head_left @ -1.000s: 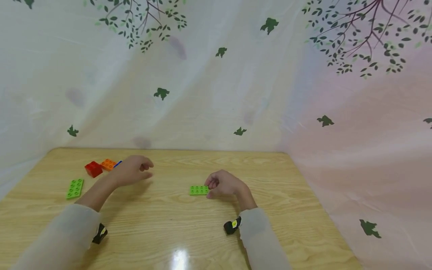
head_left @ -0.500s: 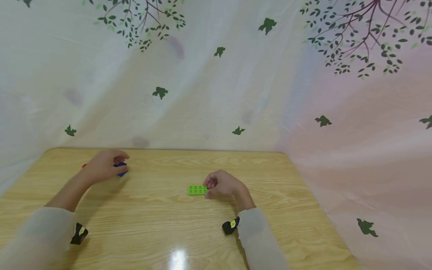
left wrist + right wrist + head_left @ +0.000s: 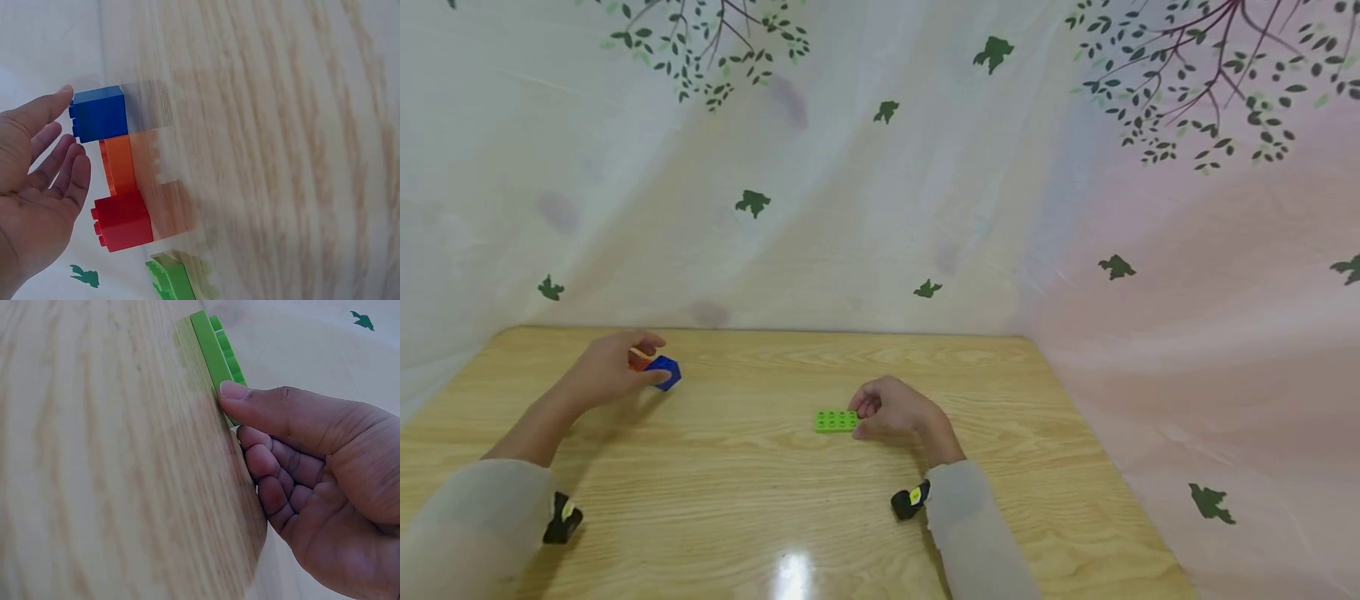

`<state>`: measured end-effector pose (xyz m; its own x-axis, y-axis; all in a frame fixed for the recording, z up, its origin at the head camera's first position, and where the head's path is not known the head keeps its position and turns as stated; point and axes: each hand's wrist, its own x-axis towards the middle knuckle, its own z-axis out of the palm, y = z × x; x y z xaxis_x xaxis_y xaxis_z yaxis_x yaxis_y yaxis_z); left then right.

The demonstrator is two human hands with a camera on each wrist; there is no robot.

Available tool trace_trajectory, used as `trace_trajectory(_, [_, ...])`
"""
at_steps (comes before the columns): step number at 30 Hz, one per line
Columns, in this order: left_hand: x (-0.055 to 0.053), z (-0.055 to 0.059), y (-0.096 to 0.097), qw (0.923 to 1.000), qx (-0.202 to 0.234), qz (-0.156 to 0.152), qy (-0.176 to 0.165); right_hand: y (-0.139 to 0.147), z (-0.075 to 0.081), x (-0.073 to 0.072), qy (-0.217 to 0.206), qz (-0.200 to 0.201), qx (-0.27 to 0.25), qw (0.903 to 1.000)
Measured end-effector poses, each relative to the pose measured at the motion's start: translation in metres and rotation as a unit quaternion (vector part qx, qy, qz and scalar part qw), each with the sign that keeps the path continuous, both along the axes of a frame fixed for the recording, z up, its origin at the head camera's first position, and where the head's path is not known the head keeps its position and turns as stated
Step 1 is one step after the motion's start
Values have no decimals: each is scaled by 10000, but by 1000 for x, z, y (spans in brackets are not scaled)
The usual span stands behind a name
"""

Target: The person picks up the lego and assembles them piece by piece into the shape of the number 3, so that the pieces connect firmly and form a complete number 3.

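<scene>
Pale backdrop (image 3: 850, 208) fills the back, printed with branches and dark green bird-like shapes (image 3: 752, 202). Wood-grain table (image 3: 737, 483) in front of it. My left sleeve (image 3: 482, 517) and right sleeve (image 3: 977, 525), both pale, come in from the bottom.

My left hand (image 3: 598, 375): over the far left part of the table, fingers loosely bent, thumb well parted from them, no grip visible. My right hand (image 3: 895, 408): thumb and fingers pinch one end of the flat green brick (image 3: 835, 422), which lies studs up right of mid-table. A black wrist device (image 3: 904, 502) on that arm, matching one (image 3: 561, 521) on the other.

Remaining bricks, left wrist view: second green brick (image 3: 174, 275), partly cut off, just beside the red brick (image 3: 124, 222); orange brick (image 3: 119, 165) between red and blue. Blue brick (image 3: 101, 114) is at my left thumb tip; can't tell if I'm touching it.
</scene>
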<state>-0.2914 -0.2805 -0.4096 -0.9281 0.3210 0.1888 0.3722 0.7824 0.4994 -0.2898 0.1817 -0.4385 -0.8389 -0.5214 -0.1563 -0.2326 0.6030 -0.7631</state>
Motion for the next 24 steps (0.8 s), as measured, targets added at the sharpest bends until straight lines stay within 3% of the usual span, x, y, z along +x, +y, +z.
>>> trace_trajectory(14, [-8, 3, 2, 9981, -141, 71, -599, -2, 1, 0, 19, 28, 43, 10000])
trace_trajectory(24, [-10, 1, 6, 9978, -295, -109, -576, 0, 1, 2, 21, 10, 6, 10000])
